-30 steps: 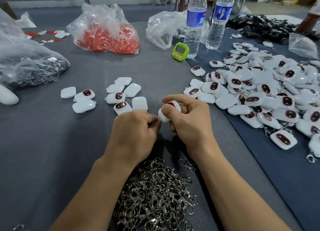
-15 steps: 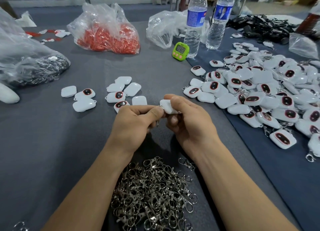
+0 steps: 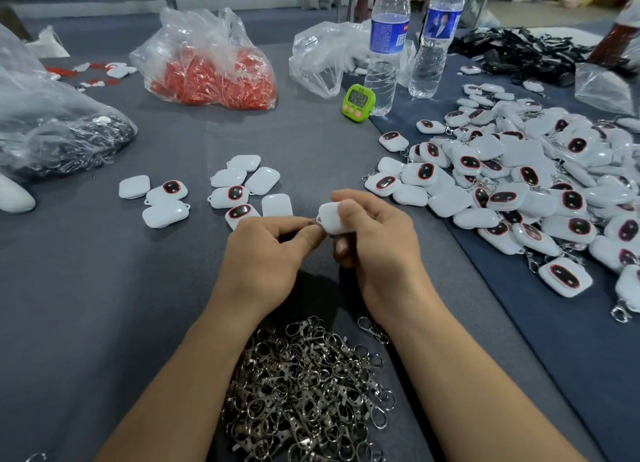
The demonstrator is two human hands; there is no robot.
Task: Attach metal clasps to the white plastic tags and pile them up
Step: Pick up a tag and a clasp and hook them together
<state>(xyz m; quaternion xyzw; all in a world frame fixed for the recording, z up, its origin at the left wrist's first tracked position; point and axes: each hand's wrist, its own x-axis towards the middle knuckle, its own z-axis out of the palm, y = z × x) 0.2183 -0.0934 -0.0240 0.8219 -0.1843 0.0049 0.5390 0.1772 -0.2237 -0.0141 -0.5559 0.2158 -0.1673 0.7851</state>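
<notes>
Gripping tag (image 3: 331, 217) in curled right hand (image 3: 377, 250) to steady it; pinching clasp (image 3: 316, 221) against its corner with left hand (image 3: 266, 253), ready for threading.

Tags (image 3: 512, 170) glossy white plastic; clasps (image 3: 304, 392) shiny metal; tablecloth (image 3: 86, 305) matt gray.

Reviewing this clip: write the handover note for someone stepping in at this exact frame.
Hands: right grip holds one white tag; left grip pinches a metal clasp at its edge, the join hidden by fingers.
Parts: loose clasps heaped by the wrists; about nine bare tags ahead-left; finished pile on the right.
Done: that large pile. Left: finish this tag, add it to the pile, then do the bare tags.
</notes>
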